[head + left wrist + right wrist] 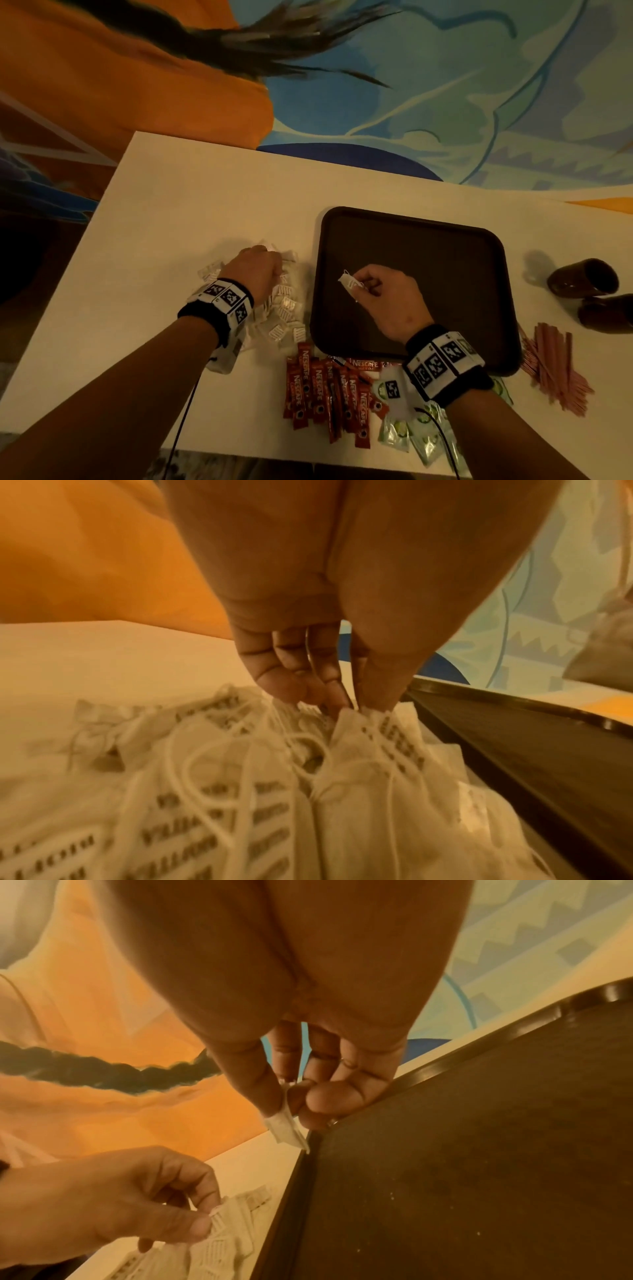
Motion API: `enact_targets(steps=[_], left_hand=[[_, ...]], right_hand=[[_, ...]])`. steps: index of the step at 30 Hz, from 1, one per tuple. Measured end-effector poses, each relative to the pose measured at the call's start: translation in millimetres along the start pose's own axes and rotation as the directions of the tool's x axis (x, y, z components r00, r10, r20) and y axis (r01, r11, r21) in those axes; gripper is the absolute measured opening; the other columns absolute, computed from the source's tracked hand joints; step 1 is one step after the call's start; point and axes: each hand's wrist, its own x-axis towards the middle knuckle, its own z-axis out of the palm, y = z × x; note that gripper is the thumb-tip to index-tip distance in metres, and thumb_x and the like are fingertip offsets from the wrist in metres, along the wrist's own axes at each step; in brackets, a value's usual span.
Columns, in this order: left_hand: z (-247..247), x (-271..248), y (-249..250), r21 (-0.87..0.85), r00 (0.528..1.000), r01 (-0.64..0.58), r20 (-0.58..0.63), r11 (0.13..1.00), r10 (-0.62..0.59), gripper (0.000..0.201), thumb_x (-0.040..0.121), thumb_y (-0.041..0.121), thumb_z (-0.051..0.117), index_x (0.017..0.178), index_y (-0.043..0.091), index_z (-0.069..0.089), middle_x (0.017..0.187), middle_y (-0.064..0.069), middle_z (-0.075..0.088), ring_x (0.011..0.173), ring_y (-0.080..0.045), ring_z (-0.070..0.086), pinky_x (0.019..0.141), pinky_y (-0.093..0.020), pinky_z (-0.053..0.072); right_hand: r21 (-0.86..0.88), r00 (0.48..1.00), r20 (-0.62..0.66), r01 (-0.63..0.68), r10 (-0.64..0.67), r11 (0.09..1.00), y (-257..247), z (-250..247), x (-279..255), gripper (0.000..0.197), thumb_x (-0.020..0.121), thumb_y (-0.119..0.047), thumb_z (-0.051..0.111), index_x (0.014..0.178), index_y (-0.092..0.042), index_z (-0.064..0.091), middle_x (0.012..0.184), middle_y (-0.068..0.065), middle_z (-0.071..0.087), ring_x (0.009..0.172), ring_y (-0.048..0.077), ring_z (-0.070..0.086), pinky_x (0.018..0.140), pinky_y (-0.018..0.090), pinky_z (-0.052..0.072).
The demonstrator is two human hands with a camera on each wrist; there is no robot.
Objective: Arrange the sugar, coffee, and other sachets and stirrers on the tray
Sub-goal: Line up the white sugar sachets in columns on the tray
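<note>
A dark square tray (445, 246) lies on the white table, nothing lying on it. My right hand (371, 286) hovers over its left part and pinches one white sachet (349, 282) between thumb and fingers; the same sachet (287, 1129) shows in the right wrist view. Left of the tray sits a heap of white sachets (284, 308). My left hand (260, 270) is down in that heap, thumb and fingertips pinching a white sachet (363, 718) at its top edge. Red coffee sticks (329, 390), green sachets (421, 431) and pink stirrers (555, 363) lie around the tray's near side.
Two dark brown cups (582, 277) lie on their sides right of the tray. A person in an orange top (120, 78) stands beyond the table's far left edge. Cables run from both wrist bands toward the table's near edge.
</note>
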Motion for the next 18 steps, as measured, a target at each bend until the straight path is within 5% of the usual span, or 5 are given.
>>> enact_targets(steps=[6,13,18], left_hand=[[-12,-5,-2,-0.098,0.997,-0.002,-0.075,0.995,-0.005,0.004,0.097,0.024,0.062,0.1,0.022,0.063,0.1,-0.001,0.064,0.092,-0.021,0.061,0.076,-0.032,0.047],[-36,-10,10,-0.132,0.977,-0.07,-0.211,0.989,0.041,0.017,0.096,0.021,0.063,0.108,0.031,0.055,0.09,0.008,0.063,0.086,-0.016,0.057,0.074,-0.037,0.053],[-48,4,31,-0.132,0.966,-0.147,-0.232,0.98,0.113,0.011,0.095,0.021,0.065,0.093,0.033,0.063,0.086,0.014,0.058,0.087,-0.012,0.051,0.074,-0.031,0.046]], right_hand=[[0.035,1.0,-0.011,0.026,-0.025,0.999,7,-18,10,0.025,0.094,-0.024,0.072,0.117,-0.029,0.064,0.096,-0.016,0.063,0.086,0.001,0.061,0.074,0.015,0.05],[-0.073,0.996,-0.005,0.087,-0.088,0.994,13,-45,28,0.008,0.091,-0.037,0.074,0.092,-0.032,0.068,0.091,-0.015,0.062,0.081,0.001,0.058,0.066,0.013,0.041],[-0.103,0.993,0.028,0.113,-0.111,0.988,22,-61,47,0.008,0.091,-0.037,0.075,0.094,-0.03,0.071,0.096,-0.011,0.061,0.085,0.003,0.058,0.072,0.016,0.045]])
